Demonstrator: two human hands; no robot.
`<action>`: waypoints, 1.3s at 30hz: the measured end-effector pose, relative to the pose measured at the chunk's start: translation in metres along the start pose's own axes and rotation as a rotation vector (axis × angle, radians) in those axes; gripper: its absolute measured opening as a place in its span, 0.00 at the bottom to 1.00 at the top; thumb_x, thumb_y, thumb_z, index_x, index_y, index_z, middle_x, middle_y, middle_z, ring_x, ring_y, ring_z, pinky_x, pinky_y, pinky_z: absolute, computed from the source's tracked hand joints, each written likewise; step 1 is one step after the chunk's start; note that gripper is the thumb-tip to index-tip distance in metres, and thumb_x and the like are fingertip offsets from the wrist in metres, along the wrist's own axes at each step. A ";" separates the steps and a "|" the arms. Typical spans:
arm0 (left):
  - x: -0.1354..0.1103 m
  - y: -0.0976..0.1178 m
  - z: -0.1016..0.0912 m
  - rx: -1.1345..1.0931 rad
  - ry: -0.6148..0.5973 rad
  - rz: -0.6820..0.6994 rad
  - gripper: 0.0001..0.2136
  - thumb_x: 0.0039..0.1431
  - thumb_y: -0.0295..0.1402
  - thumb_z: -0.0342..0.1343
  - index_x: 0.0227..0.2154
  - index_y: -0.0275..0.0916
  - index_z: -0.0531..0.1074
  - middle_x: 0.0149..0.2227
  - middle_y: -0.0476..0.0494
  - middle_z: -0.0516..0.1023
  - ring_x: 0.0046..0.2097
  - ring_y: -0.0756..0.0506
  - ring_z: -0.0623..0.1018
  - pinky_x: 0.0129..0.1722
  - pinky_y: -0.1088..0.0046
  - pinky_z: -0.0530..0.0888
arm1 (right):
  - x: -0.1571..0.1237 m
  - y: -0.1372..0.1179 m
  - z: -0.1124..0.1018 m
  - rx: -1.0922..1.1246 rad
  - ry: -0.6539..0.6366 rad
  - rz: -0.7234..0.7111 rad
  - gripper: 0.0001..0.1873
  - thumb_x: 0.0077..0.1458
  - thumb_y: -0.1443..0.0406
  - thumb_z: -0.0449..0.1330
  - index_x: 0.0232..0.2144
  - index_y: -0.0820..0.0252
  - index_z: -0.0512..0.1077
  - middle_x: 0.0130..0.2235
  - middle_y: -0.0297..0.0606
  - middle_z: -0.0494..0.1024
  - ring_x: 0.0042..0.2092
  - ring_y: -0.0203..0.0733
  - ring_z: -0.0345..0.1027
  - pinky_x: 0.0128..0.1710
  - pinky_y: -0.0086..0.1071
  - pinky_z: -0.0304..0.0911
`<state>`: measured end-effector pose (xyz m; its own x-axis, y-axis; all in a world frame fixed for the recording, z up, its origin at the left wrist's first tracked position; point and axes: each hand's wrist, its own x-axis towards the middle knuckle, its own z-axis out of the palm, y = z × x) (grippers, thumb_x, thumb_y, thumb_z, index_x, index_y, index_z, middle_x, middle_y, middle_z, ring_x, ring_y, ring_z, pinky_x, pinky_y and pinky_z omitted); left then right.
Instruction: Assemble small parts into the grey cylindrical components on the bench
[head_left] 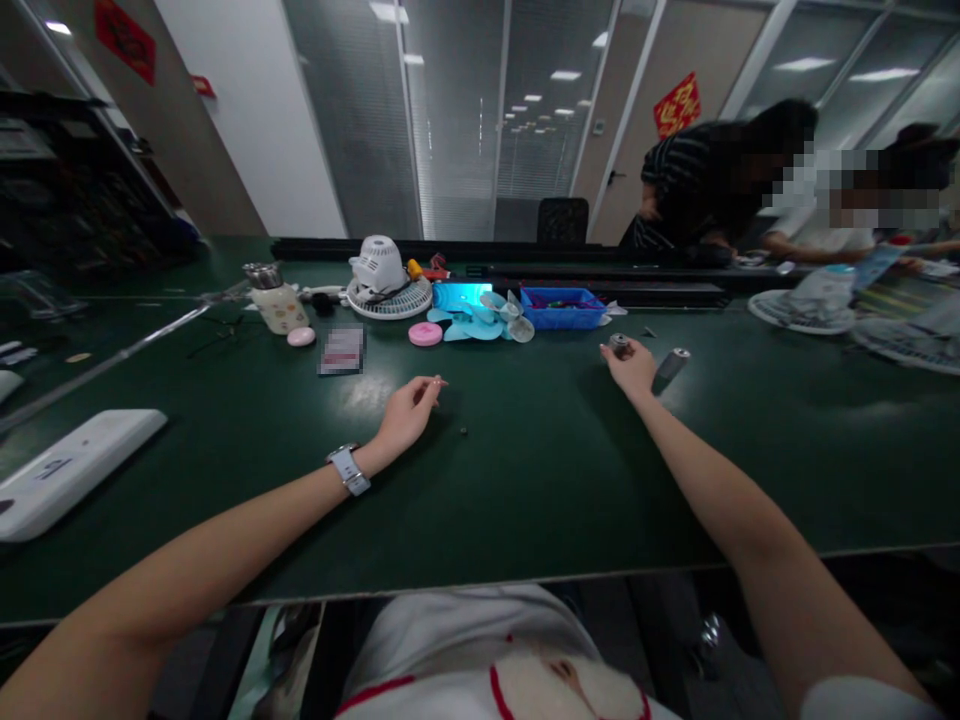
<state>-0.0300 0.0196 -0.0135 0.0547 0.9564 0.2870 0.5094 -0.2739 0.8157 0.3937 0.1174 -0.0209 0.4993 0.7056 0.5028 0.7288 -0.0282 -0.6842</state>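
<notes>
My right hand [632, 368] is closed around a short metal cylinder [619, 342], of which only the top shows past the fingers. Just right of that hand a silver metal cylinder [672, 367] stands on the table, tilted in the view. My left hand [409, 410], with a watch [349, 470] on the wrist, rests over the table with its fingers curled and thumb and fingertips together. Whatever is between those fingertips is too small to make out. A tiny dark part [463, 431] lies on the table to the right of my left hand.
Along the back of the green table [510, 520] are a white fan body [379, 265], light-blue fan blades [472, 322], a pink disc [425, 333] and a blue bin [562, 308]. A patterned bottle [276, 300] stands left. Two people work at the far right.
</notes>
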 end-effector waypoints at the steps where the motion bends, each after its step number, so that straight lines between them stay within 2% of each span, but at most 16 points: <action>1: 0.001 -0.001 0.000 -0.014 0.043 -0.020 0.20 0.65 0.47 0.47 0.44 0.37 0.76 0.31 0.45 0.77 0.34 0.45 0.76 0.35 0.71 0.69 | 0.004 0.008 -0.002 -0.045 0.001 0.041 0.23 0.47 0.55 0.66 0.43 0.62 0.77 0.38 0.46 0.81 0.41 0.53 0.76 0.46 0.46 0.68; 4: 0.004 -0.002 0.000 -0.036 0.116 -0.056 0.18 0.64 0.45 0.47 0.42 0.37 0.75 0.30 0.46 0.76 0.33 0.45 0.76 0.33 0.71 0.68 | 0.007 0.017 -0.006 -0.101 -0.052 0.119 0.24 0.48 0.55 0.65 0.44 0.64 0.76 0.39 0.49 0.80 0.43 0.56 0.74 0.48 0.49 0.67; 6: 0.004 -0.001 0.000 -0.040 0.130 -0.059 0.16 0.64 0.44 0.48 0.41 0.37 0.74 0.30 0.46 0.76 0.33 0.45 0.76 0.33 0.71 0.68 | 0.001 0.009 -0.008 -0.106 -0.019 0.109 0.31 0.46 0.56 0.67 0.51 0.65 0.71 0.47 0.53 0.78 0.50 0.59 0.71 0.51 0.53 0.64; 8: 0.003 0.001 0.001 -0.048 0.140 -0.060 0.15 0.64 0.43 0.49 0.40 0.37 0.73 0.30 0.46 0.76 0.33 0.46 0.75 0.33 0.71 0.68 | -0.013 -0.012 -0.010 -0.118 0.089 0.001 0.43 0.44 0.55 0.68 0.60 0.65 0.62 0.58 0.58 0.69 0.60 0.63 0.61 0.57 0.59 0.57; 10: 0.002 0.002 0.002 -0.051 0.144 -0.059 0.14 0.64 0.42 0.49 0.40 0.37 0.72 0.30 0.46 0.76 0.33 0.46 0.75 0.33 0.71 0.68 | -0.040 -0.044 -0.012 -0.114 0.124 -0.212 0.47 0.47 0.54 0.67 0.64 0.63 0.55 0.65 0.58 0.58 0.66 0.63 0.51 0.61 0.61 0.49; 12: 0.001 0.002 0.002 -0.049 0.141 -0.054 0.14 0.64 0.43 0.49 0.39 0.38 0.72 0.30 0.47 0.76 0.33 0.46 0.75 0.32 0.71 0.68 | -0.078 -0.081 -0.015 -0.077 -0.035 -0.498 0.41 0.55 0.52 0.62 0.65 0.58 0.55 0.68 0.52 0.54 0.68 0.59 0.47 0.64 0.58 0.46; 14: 0.001 0.001 0.002 -0.045 0.138 -0.043 0.13 0.64 0.42 0.49 0.38 0.38 0.72 0.30 0.47 0.76 0.33 0.46 0.75 0.33 0.71 0.68 | -0.121 -0.116 -0.017 -0.038 -0.368 -0.809 0.33 0.59 0.51 0.59 0.64 0.51 0.60 0.70 0.44 0.53 0.69 0.55 0.45 0.66 0.54 0.44; 16: 0.002 0.000 0.003 -0.047 0.143 -0.038 0.13 0.64 0.42 0.49 0.38 0.39 0.71 0.30 0.47 0.76 0.33 0.46 0.75 0.34 0.70 0.68 | -0.159 -0.142 -0.017 0.001 -0.652 -1.013 0.30 0.61 0.50 0.57 0.64 0.47 0.62 0.71 0.39 0.50 0.71 0.53 0.40 0.67 0.53 0.41; 18: 0.002 -0.001 0.003 -0.050 0.148 -0.034 0.12 0.64 0.41 0.49 0.38 0.39 0.71 0.30 0.47 0.75 0.33 0.46 0.75 0.34 0.70 0.68 | -0.184 -0.156 -0.014 0.037 -0.854 -1.094 0.27 0.64 0.51 0.54 0.63 0.46 0.64 0.70 0.37 0.51 0.71 0.52 0.39 0.67 0.53 0.41; 21: 0.002 -0.001 0.004 -0.046 0.139 -0.029 0.12 0.64 0.41 0.49 0.38 0.39 0.71 0.30 0.47 0.75 0.33 0.46 0.75 0.34 0.70 0.67 | -0.195 -0.159 -0.008 0.084 -0.976 -1.044 0.21 0.67 0.56 0.52 0.60 0.48 0.68 0.66 0.37 0.63 0.69 0.48 0.47 0.66 0.53 0.45; 24: 0.001 0.001 0.004 -0.040 0.135 -0.035 0.11 0.63 0.40 0.49 0.37 0.39 0.71 0.30 0.47 0.74 0.33 0.46 0.74 0.34 0.70 0.67 | -0.189 -0.154 -0.001 0.166 -0.950 -0.949 0.16 0.66 0.62 0.55 0.54 0.50 0.73 0.57 0.35 0.74 0.63 0.44 0.61 0.64 0.50 0.52; 27: 0.001 0.003 0.003 -0.049 0.134 -0.040 0.10 0.63 0.40 0.50 0.37 0.39 0.70 0.29 0.48 0.74 0.33 0.46 0.74 0.34 0.70 0.67 | -0.185 -0.149 0.004 0.269 -0.909 -0.875 0.14 0.63 0.67 0.58 0.49 0.50 0.77 0.50 0.35 0.80 0.56 0.41 0.71 0.60 0.43 0.60; 31: 0.000 0.005 0.002 -0.049 0.129 -0.039 0.10 0.62 0.40 0.50 0.36 0.39 0.70 0.29 0.48 0.74 0.33 0.46 0.74 0.34 0.70 0.67 | -0.185 -0.143 0.006 0.310 -0.877 -0.811 0.15 0.61 0.68 0.58 0.48 0.48 0.78 0.47 0.32 0.82 0.50 0.40 0.75 0.55 0.39 0.66; 34: 0.000 0.005 0.002 -0.048 0.122 -0.044 0.10 0.62 0.40 0.50 0.37 0.39 0.70 0.30 0.48 0.74 0.33 0.46 0.74 0.34 0.70 0.67 | -0.172 -0.134 0.002 0.300 -0.810 -0.815 0.15 0.61 0.68 0.58 0.47 0.47 0.79 0.44 0.29 0.83 0.47 0.41 0.76 0.52 0.39 0.68; 36: 0.000 0.004 0.002 -0.052 0.119 -0.048 0.11 0.62 0.41 0.50 0.37 0.39 0.70 0.30 0.48 0.74 0.32 0.46 0.74 0.34 0.70 0.67 | -0.149 -0.124 -0.004 0.266 -0.681 -0.805 0.16 0.61 0.68 0.57 0.46 0.47 0.79 0.43 0.29 0.83 0.47 0.41 0.76 0.52 0.40 0.69; 39: 0.000 0.004 0.002 -0.045 0.119 -0.041 0.11 0.62 0.41 0.50 0.37 0.39 0.70 0.30 0.48 0.75 0.32 0.46 0.74 0.33 0.71 0.67 | -0.093 -0.100 -0.016 0.145 -0.368 -0.702 0.16 0.60 0.68 0.56 0.44 0.49 0.79 0.45 0.31 0.82 0.49 0.44 0.75 0.54 0.42 0.67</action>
<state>-0.0264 0.0186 -0.0109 -0.0685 0.9488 0.3084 0.4701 -0.2419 0.8488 0.2819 0.0435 0.0090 -0.2575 0.7134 0.6518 0.7347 0.5826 -0.3474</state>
